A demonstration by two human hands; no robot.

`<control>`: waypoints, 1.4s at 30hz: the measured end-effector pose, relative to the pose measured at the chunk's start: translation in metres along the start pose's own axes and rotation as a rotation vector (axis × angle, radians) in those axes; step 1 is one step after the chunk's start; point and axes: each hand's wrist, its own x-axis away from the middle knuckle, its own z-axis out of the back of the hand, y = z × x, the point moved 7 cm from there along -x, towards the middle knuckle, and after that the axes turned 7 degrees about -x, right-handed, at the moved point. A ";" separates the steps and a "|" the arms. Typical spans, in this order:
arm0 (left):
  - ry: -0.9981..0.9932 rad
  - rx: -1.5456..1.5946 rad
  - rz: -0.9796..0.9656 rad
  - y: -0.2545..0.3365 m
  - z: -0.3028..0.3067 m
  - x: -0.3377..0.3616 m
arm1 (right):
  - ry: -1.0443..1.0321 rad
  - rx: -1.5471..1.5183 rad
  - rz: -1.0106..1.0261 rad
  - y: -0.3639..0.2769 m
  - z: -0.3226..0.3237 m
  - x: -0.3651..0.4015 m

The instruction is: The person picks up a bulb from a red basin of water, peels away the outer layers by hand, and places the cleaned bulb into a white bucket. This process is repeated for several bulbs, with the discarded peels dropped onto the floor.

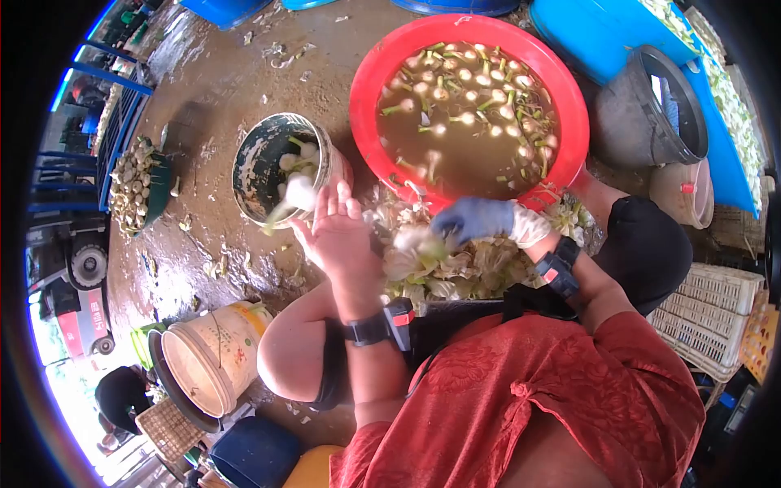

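My bare left hand (pixel 338 232) is palm up with fingers stretched out, beside the rim of a dirty white bucket (pixel 338 167). A white bulb with a green stem (pixel 301 193), blurred, is just off its fingertips over the bucket's edge. Several similar bulbs (pixel 303 159) lie inside the bucket. My right hand (pixel 476 221), in a blue glove with a whitish cuff, has its fingers curled over a pile of pale peelings (pixel 480 264). A blurred whitish-green piece (pixel 427 242) is at its fingertips; what they grip I cannot make out.
A red tub (pixel 366 106) of muddy water with floating bulbs stands ahead. At right are a dark grey bucket (pixel 614 110), a blue tray (pixel 569 37) and a white crate (pixel 700 313). A cream bucket (pixel 236 342) lies lower left; a green container of bulbs (pixel 159 195) stands left.
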 end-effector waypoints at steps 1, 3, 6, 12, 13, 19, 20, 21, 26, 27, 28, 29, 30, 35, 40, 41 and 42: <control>0.067 -0.074 -0.010 0.005 0.004 -0.001 | -0.158 0.216 0.005 0.002 -0.014 -0.008; 0.268 -0.291 0.007 -0.013 0.012 0.006 | 0.053 -0.228 -0.087 0.030 0.011 -0.030; 0.170 -0.454 0.149 -0.036 0.025 0.009 | 0.706 -0.452 -0.436 0.141 0.073 -0.051; 0.149 -0.626 0.121 -0.043 0.006 0.005 | 0.831 -0.135 -0.605 0.226 0.058 -0.107; 0.187 -0.622 0.142 -0.045 0.008 0.004 | 0.679 -0.159 -0.636 0.198 0.050 -0.111; 0.256 -0.649 0.117 -0.045 0.021 0.003 | 0.628 -0.378 -0.119 0.083 0.060 -0.096; 0.268 -0.716 0.130 -0.045 0.019 0.004 | 0.613 -0.366 0.002 0.044 0.060 -0.090; 0.278 -0.785 0.141 -0.044 0.015 0.005 | 0.598 -0.355 0.128 0.012 0.060 -0.084; 0.019 -0.826 0.195 -0.055 -0.010 0.007 | 0.474 0.096 0.341 -0.070 0.031 -0.060; 0.012 -0.825 0.192 -0.055 -0.007 0.007 | 0.477 0.102 0.344 -0.074 0.030 -0.057; -0.041 -0.834 0.166 -0.056 -0.010 0.008 | 0.465 0.062 0.365 -0.079 0.029 -0.052; -0.095 -0.843 0.139 -0.056 -0.013 0.011 | 0.452 0.023 0.388 -0.084 0.028 -0.049; -0.110 -0.717 0.172 -0.058 -0.013 0.013 | 0.442 -0.029 0.399 -0.085 0.030 -0.044; -0.182 -0.637 0.067 -0.053 -0.023 0.019 | 0.568 -0.105 0.386 -0.090 0.040 -0.021; -0.127 -0.808 -0.119 -0.051 -0.022 0.023 | 0.760 0.005 0.181 -0.084 0.045 -0.012; -0.120 -0.876 -0.152 -0.052 -0.019 0.023 | 0.755 0.091 0.134 -0.083 0.045 -0.012; -0.121 -0.873 -0.151 -0.053 -0.015 0.023 | 0.756 0.093 0.132 -0.084 0.045 -0.011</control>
